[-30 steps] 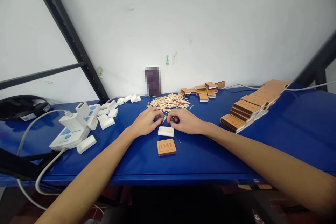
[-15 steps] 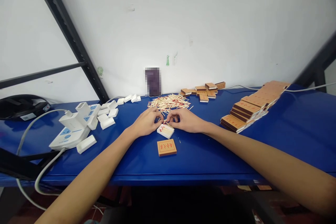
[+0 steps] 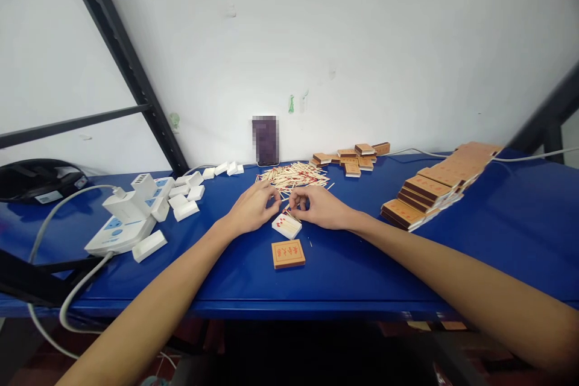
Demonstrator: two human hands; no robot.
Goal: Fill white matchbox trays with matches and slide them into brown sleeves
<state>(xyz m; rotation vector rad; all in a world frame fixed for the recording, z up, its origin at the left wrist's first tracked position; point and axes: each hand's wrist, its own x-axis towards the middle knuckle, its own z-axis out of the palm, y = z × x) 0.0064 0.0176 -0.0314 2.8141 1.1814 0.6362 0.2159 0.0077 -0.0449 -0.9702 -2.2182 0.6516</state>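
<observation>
Near the middle of the blue table, a white matchbox tray (image 3: 286, 227) lies with several red-tipped matches in it. At its far left side is my left hand (image 3: 256, 208), thumb and fingers curled toward each other. Whether anything sits between those fingertips is too small to tell. Across from it, my right hand (image 3: 319, 206) pinches a few matches (image 3: 293, 213) just beyond the tray's far edge. Behind both hands spreads a heap of loose matches (image 3: 298, 175). Closer to me lies an orange matchbox cover (image 3: 288, 253) with red lettering.
Small white trays (image 3: 186, 210) lie to the left beside a white power strip (image 3: 122, 235) with cables. Orange matchboxes (image 3: 357, 160) are piled at the back, and long stacks of matchboxes (image 3: 425, 187) stand right. A dark pixelated panel (image 3: 266, 140) leans on the wall.
My left fingertips have drawn slightly away from the matches by the tray. My right hand stays almost in place, and the whole view has shifted a little.
</observation>
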